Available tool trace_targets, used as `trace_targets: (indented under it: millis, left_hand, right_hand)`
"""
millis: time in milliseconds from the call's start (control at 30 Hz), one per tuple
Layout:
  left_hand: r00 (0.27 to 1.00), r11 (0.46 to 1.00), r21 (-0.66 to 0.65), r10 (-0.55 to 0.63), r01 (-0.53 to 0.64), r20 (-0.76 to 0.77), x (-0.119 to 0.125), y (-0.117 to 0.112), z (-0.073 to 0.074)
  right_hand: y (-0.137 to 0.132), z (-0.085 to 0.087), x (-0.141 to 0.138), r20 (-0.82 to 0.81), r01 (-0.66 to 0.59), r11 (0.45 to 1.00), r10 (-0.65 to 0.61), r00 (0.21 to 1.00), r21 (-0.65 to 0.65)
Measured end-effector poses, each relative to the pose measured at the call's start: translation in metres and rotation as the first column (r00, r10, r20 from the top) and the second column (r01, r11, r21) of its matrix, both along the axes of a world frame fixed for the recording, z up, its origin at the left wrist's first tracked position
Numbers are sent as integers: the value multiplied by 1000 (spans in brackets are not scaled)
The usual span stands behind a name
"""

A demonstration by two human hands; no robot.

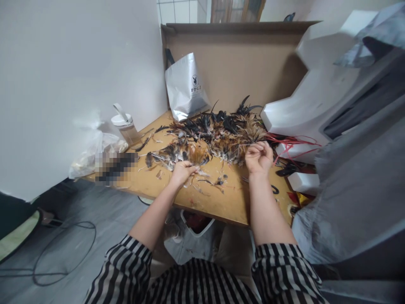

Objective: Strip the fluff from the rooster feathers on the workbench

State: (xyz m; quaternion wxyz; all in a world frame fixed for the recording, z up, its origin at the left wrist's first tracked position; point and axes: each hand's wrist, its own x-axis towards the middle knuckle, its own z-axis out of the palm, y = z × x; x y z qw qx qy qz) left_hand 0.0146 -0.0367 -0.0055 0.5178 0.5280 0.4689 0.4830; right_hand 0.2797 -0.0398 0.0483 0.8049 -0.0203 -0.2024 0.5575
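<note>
A long heap of brown, orange and black feathers [221,147] covers the middle of the wooden table [218,207]. My left hand [182,173] is closed in a pinch at the heap's near edge, with a small pale feather [202,172] at its fingertips. To the right, my right hand [259,157] is raised a little with its palm up and fingers curled in. Whatever it may hold is too small to make out. Red plastic strings [292,143] fan out just behind and right of it. Loose feathers [218,182] are scattered between my hands.
A silver bag [186,88] stands against the cardboard back panel [243,63]. On the left are a lidded drink cup [125,128] and a clear plastic bag [91,154]. White foam [294,105] borders the right side. Below the table edge sits a white bin [202,230].
</note>
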Motion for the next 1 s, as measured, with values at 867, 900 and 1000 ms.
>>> trace_targets:
  millis: [867,900,1000]
  left_hand:
    - [939,968,-161,-133,192,319,19,-5,21]
    - [938,972,-157,-115,174,326,20,-4,20]
    - [944,986,-126,-63,109,322,20,-2,19]
  right_hand:
    - [-14,-8,-68,977,89,975,208,-42,-204]
    - [-14,-8,-69,977,92,976,202,-62,-196]
    - [-12,-8,-71,988,206,967,152,8,-150]
